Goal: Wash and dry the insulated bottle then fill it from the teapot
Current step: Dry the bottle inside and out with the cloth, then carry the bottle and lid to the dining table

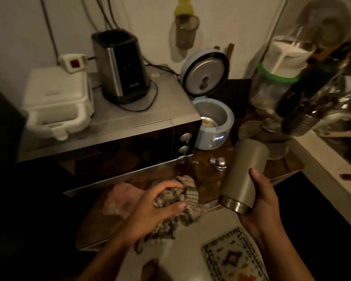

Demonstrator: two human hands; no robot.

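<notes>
The insulated bottle (243, 173) is a grey-green metal cylinder with a bare steel band at one end. My right hand (261, 201) grips it from below and holds it tilted above the wooden counter, steel band toward me. My left hand (158, 205) grips a bunched checked cloth (182, 199) that lies at the counter's front edge, left of the bottle. Bottle and cloth are apart. No teapot shows in this view.
A steel microwave (114, 126) stands at the left with a white sandwich maker (57, 102) and a black kettle base (120, 65) on top. An open blue rice cooker (213, 122) sits behind, crumpled foil (218, 163) beside it. A cluttered dish rack (312, 98) fills the right.
</notes>
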